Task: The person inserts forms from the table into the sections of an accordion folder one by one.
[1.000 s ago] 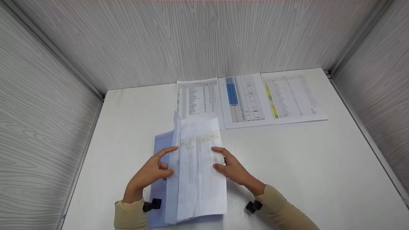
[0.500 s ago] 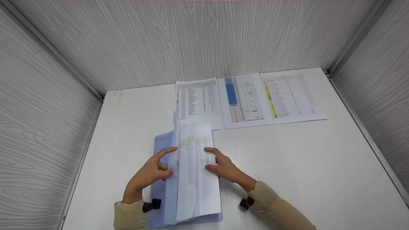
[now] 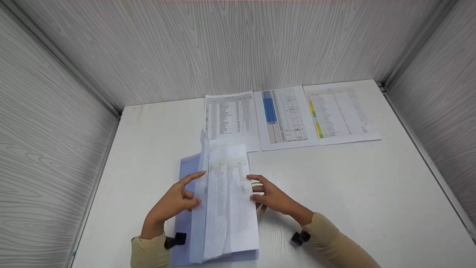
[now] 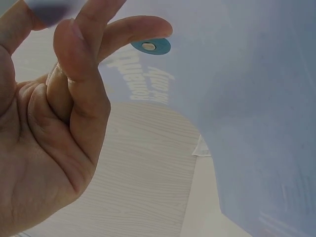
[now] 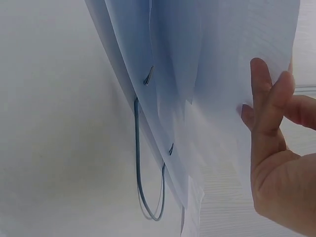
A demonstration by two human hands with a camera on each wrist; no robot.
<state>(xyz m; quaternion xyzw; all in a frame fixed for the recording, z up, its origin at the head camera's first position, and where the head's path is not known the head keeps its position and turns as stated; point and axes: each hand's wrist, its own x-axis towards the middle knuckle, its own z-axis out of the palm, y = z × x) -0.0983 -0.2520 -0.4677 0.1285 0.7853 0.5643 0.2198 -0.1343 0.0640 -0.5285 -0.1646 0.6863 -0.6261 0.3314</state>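
A translucent pale-blue plastic folder (image 3: 189,163) stands open near the table's front, with printed sheets of paper (image 3: 241,219) inside. My left hand (image 3: 174,197) holds the raised plastic cover, index fingertip and thumb against it and the other fingers bent. In the left wrist view that cover (image 4: 247,98) carries a snap button (image 4: 149,46) beside one finger. My right hand (image 3: 273,195) pinches the right edge of a sheet, some fingers behind it. The right wrist view shows a dark cord loop (image 5: 138,158) hanging from the folder's spine, and metal prongs (image 5: 148,76).
Along the table's back edge lie three printed sheets: a table in black (image 3: 228,115), one with a blue column (image 3: 286,115), and one with yellow-green marks (image 3: 342,111). Wood-grain panels (image 3: 238,44) enclose the white table (image 3: 334,186) at the back and both sides.
My right hand moved left with the sheet edge, then back right to the edge of the paper. The sheets' right side now lies further left than at first. My left hand has hardly moved.
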